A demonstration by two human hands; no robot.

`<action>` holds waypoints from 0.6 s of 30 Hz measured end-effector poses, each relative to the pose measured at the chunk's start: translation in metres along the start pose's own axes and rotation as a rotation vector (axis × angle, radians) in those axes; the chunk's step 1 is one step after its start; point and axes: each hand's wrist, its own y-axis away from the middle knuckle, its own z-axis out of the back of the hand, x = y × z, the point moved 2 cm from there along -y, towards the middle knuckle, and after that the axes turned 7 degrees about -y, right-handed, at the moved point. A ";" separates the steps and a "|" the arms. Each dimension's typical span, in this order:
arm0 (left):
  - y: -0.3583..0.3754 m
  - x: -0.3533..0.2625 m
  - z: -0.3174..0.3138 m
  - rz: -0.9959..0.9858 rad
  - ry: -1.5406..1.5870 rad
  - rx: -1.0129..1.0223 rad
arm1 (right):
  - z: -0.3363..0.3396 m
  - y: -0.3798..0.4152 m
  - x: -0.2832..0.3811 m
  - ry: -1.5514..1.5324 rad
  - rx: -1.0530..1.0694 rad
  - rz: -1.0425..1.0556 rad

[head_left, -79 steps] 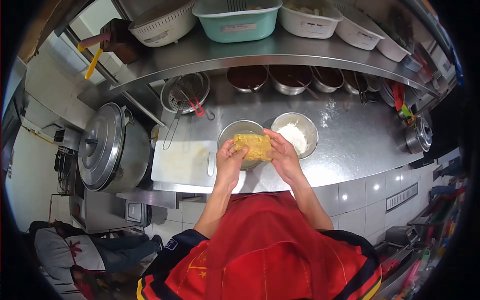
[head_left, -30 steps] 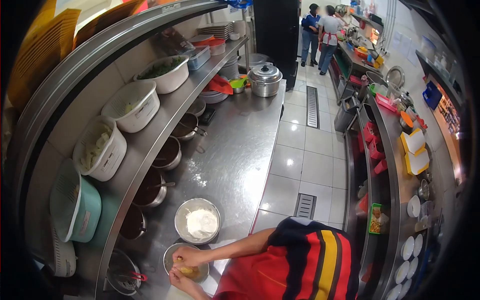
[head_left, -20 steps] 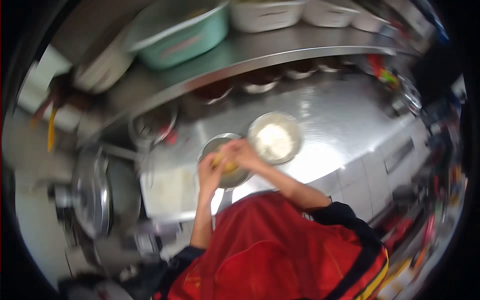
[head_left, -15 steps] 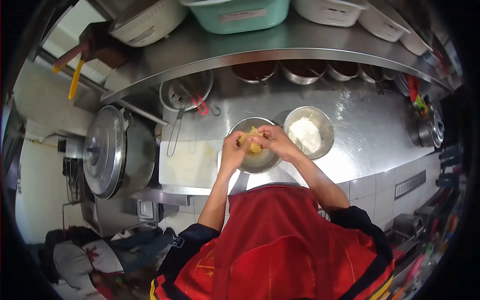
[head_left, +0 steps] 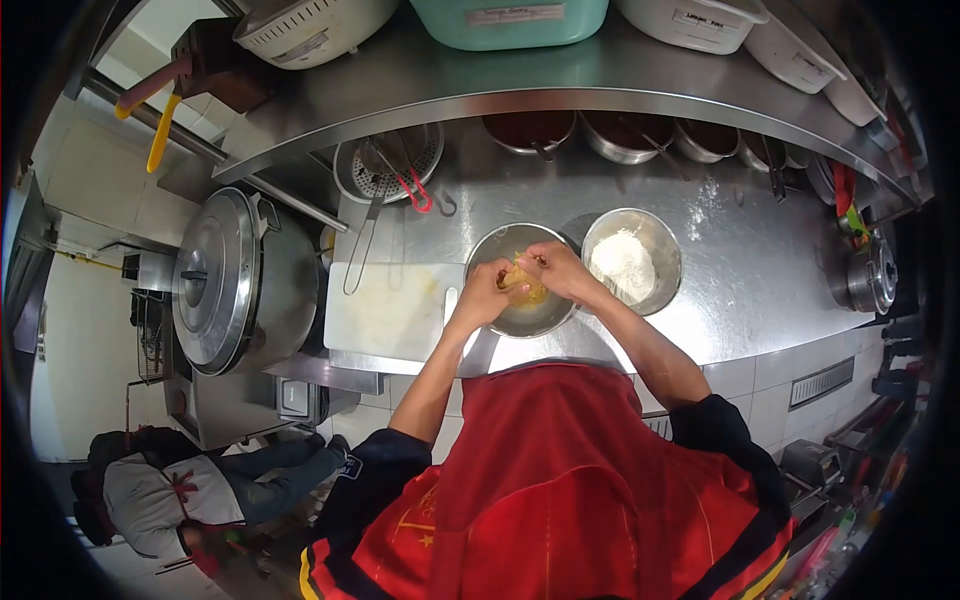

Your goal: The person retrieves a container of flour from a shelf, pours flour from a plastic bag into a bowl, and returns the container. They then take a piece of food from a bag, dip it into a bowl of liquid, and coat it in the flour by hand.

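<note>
A yellowish, lumpy piece of food [head_left: 525, 287] is held between both hands over a steel bowl [head_left: 512, 325]. My left hand [head_left: 484, 293] grips it from the left with curled fingers. On its upper right side my right hand [head_left: 556, 270] pinches it. The food's underside hangs inside the bowl; its exact shape is partly hidden by the fingers. Just to the right stands a second steel bowl [head_left: 672, 262], holding white powder [head_left: 625, 262].
A white cutting board [head_left: 385, 310] with a knife [head_left: 450, 303] lies at left. Behind are a strainer pot [head_left: 350, 185] and sauce pans [head_left: 620, 150] under a steel shelf [head_left: 500, 85]. A large lidded pot [head_left: 215, 280] stands far left. Another person [head_left: 150, 500] is at lower left.
The view has shifted slightly, so the bowls appear a little farther right. The hands have lowered the food a little toward the bowl, still gripping it.
</note>
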 end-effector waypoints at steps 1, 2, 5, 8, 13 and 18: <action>-0.006 0.016 -0.008 -0.014 0.090 0.000 | 0.002 0.001 0.005 -0.017 0.009 -0.025; -0.008 0.016 -0.009 -0.027 0.180 0.001 | 0.004 0.002 0.007 0.000 0.030 -0.032; -0.009 0.017 -0.007 0.036 0.210 0.072 | 0.010 0.004 0.010 -0.051 0.105 -0.100; -0.013 0.024 -0.003 0.023 0.097 0.076 | 0.012 0.008 0.014 -0.263 0.190 -0.225; -0.015 0.025 0.002 -0.045 0.017 0.064 | 0.010 0.007 0.011 -0.303 0.257 -0.143; -0.013 0.006 0.012 -0.029 -0.216 0.170 | 0.010 0.004 0.005 -0.197 0.246 -0.218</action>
